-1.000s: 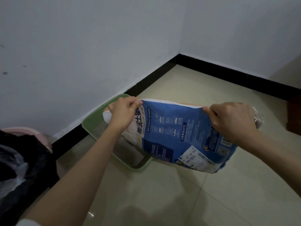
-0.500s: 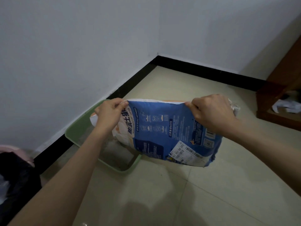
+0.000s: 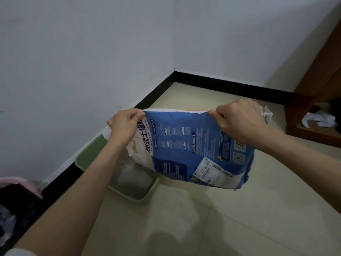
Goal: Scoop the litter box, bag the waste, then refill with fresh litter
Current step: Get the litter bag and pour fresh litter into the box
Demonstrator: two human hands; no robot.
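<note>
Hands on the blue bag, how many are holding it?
2. The left hand grips the litter bag at its top left corner; the right hand grips the top right.

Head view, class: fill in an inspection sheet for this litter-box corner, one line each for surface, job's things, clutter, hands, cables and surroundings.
Surface: pale tiled floor, a faint dark smudge near the bottom edge.
Job's things: blue litter bag held sideways above the green litter box; grey litter shows in the box. Whether litter is pouring cannot be told.
Clutter: black bag in a pink bin at the left edge; white crumpled item on the wooden shelf.
Hands: left hand grips the bag's left end; right hand grips its right end.
Cables: nothing seen.
Surroundings: white walls, black skirting.
</note>
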